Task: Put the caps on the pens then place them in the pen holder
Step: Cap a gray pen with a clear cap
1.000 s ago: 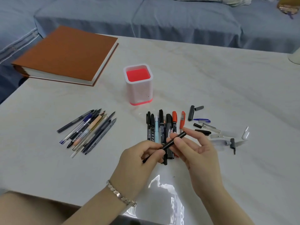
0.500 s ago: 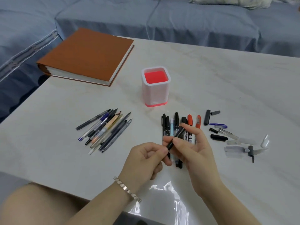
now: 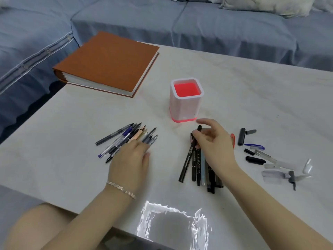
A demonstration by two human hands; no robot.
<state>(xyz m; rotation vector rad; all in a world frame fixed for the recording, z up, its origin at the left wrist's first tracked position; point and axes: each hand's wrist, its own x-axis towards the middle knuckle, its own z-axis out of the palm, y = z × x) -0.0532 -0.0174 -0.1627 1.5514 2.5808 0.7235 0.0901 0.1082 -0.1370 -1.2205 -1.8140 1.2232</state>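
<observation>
The white pen holder (image 3: 185, 107) with a red inside stands mid-table, nothing in it. Just in front of it lies a row of capped pens (image 3: 200, 168). My right hand (image 3: 214, 143) hovers over that row, thumb and fingers pinched on the top of a capped black pen (image 3: 187, 159) that slants along the row's left side. To the left is a pile of uncapped pens (image 3: 124, 138). My left hand (image 3: 131, 159) rests palm-down on that pile's near end, fingers spread over the pens. Loose caps (image 3: 255, 159) lie scattered on the right.
A thick brown book (image 3: 108, 64) lies at the table's far left corner. A blue sofa (image 3: 216, 24) runs behind and to the left of the white table (image 3: 72, 132). A bright glare patch sits at the near table edge.
My hands have parted. The right one carried the black pen forward onto the capped row; the left one let go and moved left onto the uncapped pile.
</observation>
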